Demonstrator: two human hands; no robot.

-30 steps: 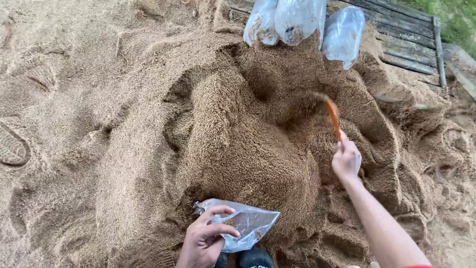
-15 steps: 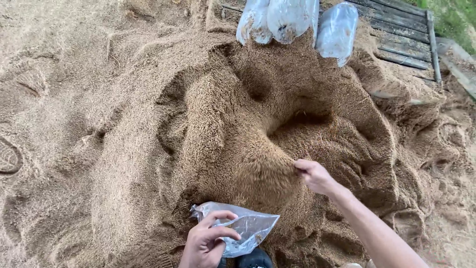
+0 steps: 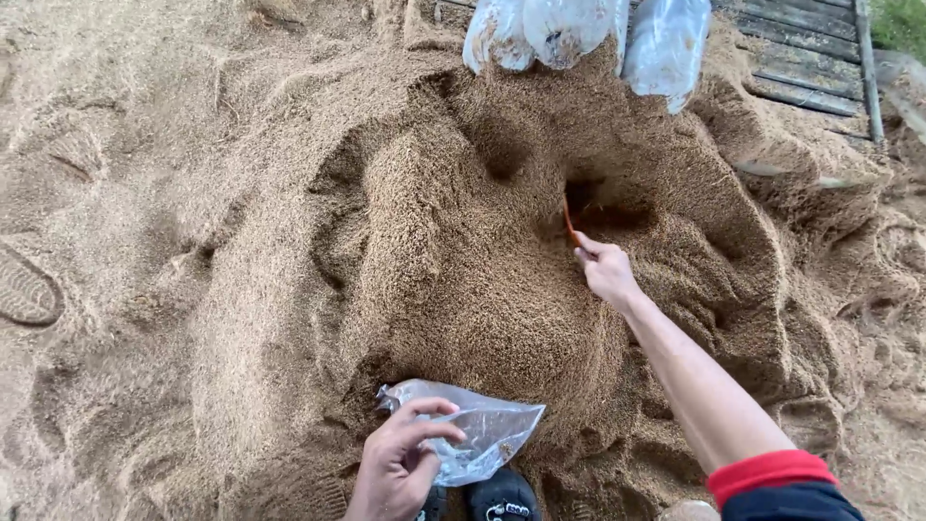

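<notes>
I was scooping: my right hand [image 3: 608, 273] gripped an orange scoop [image 3: 571, 225] dug into the sawdust heap [image 3: 463, 260]. My left hand [image 3: 400, 468] pinched the clear plastic bag [image 3: 482, 434] open, so the next move called for carrying a load to its mouth.

the right hand [image 3: 608, 273] grips an orange scoop [image 3: 571, 227], its end sunk in the hollow [image 3: 608, 207] dug in the sawdust heap [image 3: 453, 289]. the left hand [image 3: 397, 465] pinches the mouth of a clear bag [image 3: 482, 439] lying at the heap's foot, just above a dark shoe [image 3: 502, 497]. a red cuff [image 3: 767, 471] shows on the right arm. three filled bags [image 3: 579, 34] rest at the heap's top, beside grey planks [image 3: 810, 48]. a shoe print [image 3: 27, 289] marks the sawdust at left.
</notes>
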